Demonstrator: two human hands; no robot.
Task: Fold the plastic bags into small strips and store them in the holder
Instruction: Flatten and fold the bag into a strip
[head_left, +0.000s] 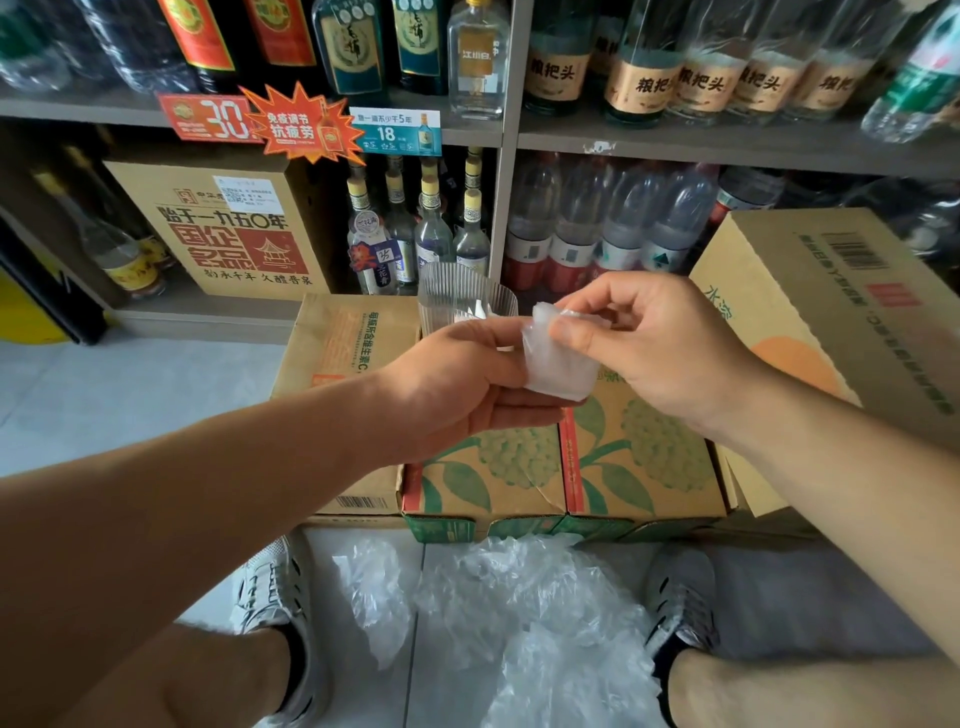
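Soft, even indoor light fills a shop aisle. It is brightest on the pale floor tiles (104, 395) at left, while the far-left recess of the lower shelf (197, 312) sinks into shadow. Small glints ride the glass bottles (475, 57) standing on the upper shelf (727, 143). The folded plastic bag (558, 364) reads near white, its creases faint. Shadows under the left hand (457, 374) and right hand (665, 353) are weak and soft-edged. The wide lens bows the shelf edges and swells the left forearm (182, 519); corners go soft, the centre stays sharp.
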